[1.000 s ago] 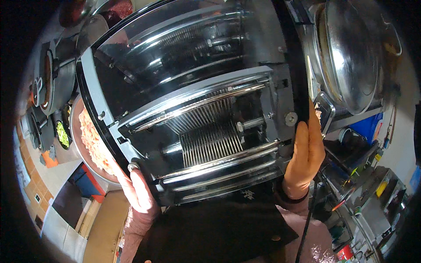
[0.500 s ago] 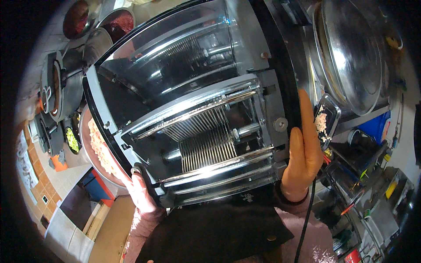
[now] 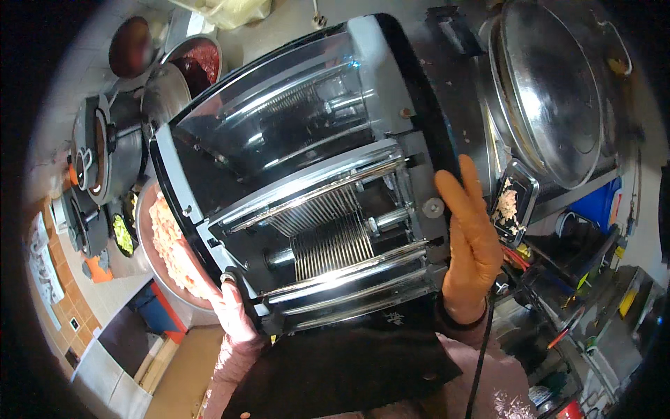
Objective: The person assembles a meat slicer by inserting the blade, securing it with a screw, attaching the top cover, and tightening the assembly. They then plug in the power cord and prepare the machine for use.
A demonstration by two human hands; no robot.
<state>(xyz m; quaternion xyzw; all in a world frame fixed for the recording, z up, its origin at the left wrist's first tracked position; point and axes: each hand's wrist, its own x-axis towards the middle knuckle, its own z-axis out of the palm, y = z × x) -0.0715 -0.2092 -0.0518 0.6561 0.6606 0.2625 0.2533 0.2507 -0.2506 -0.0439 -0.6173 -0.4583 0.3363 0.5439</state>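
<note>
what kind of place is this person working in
Probably a commercial kitchen or food-prep room, judging by the machine with rows of thin metal blades, the wide bowl of pale pink food and the large round metalware.

Black, grey and silver on the machine (image 3: 307, 162) at the centre of the frame.
Its slender blades (image 3: 331, 250) form a silvery pattern of close parallel stripes; below them, at the bottom centre, the apron (image 3: 342, 359) is black with a small white mark, and the sleeves (image 3: 234, 359) are dusty pink. Chopped food (image 3: 169, 241) at left is pale pinkish orange, greens (image 3: 123, 234) beside it are bright, a bowl's contents (image 3: 204, 57) at upper left are deep red, and tiles (image 3: 64, 283) at lower left are orange-brown.
</note>
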